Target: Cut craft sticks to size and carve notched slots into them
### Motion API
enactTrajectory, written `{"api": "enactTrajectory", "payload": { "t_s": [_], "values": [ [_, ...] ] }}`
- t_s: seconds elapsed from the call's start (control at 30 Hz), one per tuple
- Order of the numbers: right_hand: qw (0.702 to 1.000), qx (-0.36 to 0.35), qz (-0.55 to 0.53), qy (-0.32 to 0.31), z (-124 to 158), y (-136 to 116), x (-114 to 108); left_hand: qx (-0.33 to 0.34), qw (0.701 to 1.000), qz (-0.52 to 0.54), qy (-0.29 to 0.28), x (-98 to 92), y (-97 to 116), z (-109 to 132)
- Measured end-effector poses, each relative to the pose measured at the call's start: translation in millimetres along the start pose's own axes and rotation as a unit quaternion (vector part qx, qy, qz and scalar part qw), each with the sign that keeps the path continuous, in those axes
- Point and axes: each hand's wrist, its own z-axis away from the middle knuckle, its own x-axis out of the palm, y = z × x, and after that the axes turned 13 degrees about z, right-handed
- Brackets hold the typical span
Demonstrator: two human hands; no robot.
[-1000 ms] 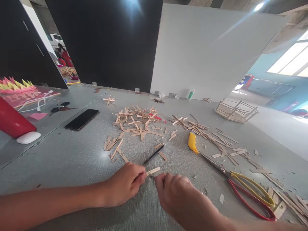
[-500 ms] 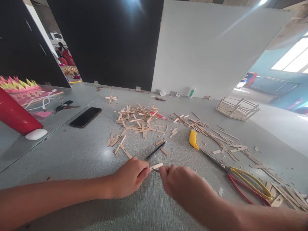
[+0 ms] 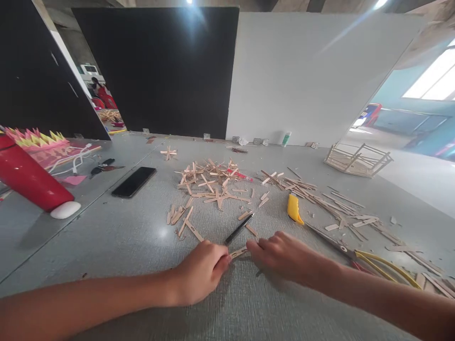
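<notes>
My left hand [image 3: 201, 272] is closed and pinches one end of a short wooden craft stick [image 3: 238, 253] just above the table. At the stick's other end, my right hand [image 3: 279, 255] is closed with its fingertips on it. A thin dark tip [image 3: 258, 273] pokes out below the right hand; most of that tool is hidden in the palm. Dark marks show along the stick. Just beyond the hands lies a black pen [image 3: 239, 229]. Another stick [image 3: 195, 231] lies by my left hand, under one end of a tilted piece.
Joined stick pieces [image 3: 213, 182] are heaped mid-table. To the right lie a yellow cutter [image 3: 294, 209], scissors [image 3: 384, 265] partly behind my right arm, and strewn sticks [image 3: 330, 210]. A stick frame [image 3: 359, 161] stands behind them. A phone [image 3: 134, 182] and red bottle [image 3: 35, 175] are left.
My right hand has shifted from working the tool's tip at the stick to gripping the stick's right end. The tool's tip now points down below the hand. The view has tilted slightly.
</notes>
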Motion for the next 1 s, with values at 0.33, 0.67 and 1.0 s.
{"api": "enactTrajectory", "payload": {
  "t_s": [0.33,0.67,1.0],
  "values": [
    [0.999,-0.022,0.018,-0.046,-12.3,-2.5,-20.9,-0.013,1.0,-0.001,-0.003,-0.9,-0.1,3.2],
    [0.999,-0.038,-0.015,-0.022,-7.6,14.4,7.3,-0.029,0.999,0.025,-0.014,-2.4,5.3,2.8],
    [0.992,0.074,0.074,-0.074,-22.9,-52.2,-42.5,-0.062,0.996,0.054,-0.045,-4.8,-1.4,3.7]
  ]
}}
